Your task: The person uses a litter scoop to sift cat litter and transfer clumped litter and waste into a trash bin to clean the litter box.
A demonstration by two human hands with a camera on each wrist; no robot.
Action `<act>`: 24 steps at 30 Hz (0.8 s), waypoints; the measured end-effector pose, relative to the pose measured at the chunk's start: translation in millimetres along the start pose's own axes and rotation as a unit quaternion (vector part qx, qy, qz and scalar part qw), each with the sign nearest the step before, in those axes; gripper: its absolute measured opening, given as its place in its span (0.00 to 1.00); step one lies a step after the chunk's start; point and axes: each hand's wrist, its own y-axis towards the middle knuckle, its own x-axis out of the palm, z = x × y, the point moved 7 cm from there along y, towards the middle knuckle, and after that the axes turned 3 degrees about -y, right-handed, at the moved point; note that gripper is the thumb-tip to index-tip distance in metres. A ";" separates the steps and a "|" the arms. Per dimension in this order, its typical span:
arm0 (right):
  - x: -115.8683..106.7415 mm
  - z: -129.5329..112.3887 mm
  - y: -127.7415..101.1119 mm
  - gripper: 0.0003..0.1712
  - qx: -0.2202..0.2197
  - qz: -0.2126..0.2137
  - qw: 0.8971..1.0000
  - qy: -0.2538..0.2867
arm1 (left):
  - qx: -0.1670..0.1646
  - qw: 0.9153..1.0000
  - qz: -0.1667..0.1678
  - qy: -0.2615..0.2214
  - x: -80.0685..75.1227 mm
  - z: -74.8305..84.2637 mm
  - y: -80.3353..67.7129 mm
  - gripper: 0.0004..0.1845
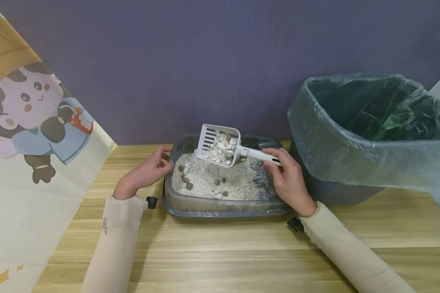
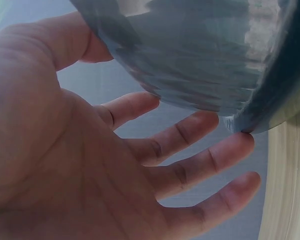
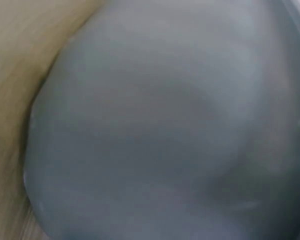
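My right hand (image 1: 289,181) grips the handle of a white slotted litter scoop (image 1: 256,154). White clumps and loose litter (image 1: 223,149) lie in the scoop, which is above the grey litter box (image 1: 227,207). Pale pellets (image 1: 201,193) with several brown balls (image 1: 189,186) cover much of the box's floor. At the box's left end, my left hand (image 1: 148,169) touches the wall. In the left wrist view its fingers (image 2: 190,132) are spread and nearly straight, tips against the grey wall. The right wrist view has only a blurred grey surface (image 3: 150,125); no hand shows there.
A grey bin (image 1: 330,191) lined with a translucent bag (image 1: 315,150) stands right of the litter box. Both rest on a wooden tabletop (image 1: 220,248) against a dark purple wall (image 1: 190,61). A panel with a cartoon figure (image 1: 40,110) borders the left side.
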 end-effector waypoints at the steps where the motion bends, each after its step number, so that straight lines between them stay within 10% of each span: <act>1: 0.0 -0.3 0.2 0.23 -0.001 0.000 1.000 0.003 | 0.000 1.000 0.000 0.000 0.0 0.0 0.1 0.28; 24: 3.6 3.6 -2.6 0.15 0.026 -0.020 0.997 0.074 | 0.000 1.000 0.002 0.000 0.1 -1.8 0.7 0.28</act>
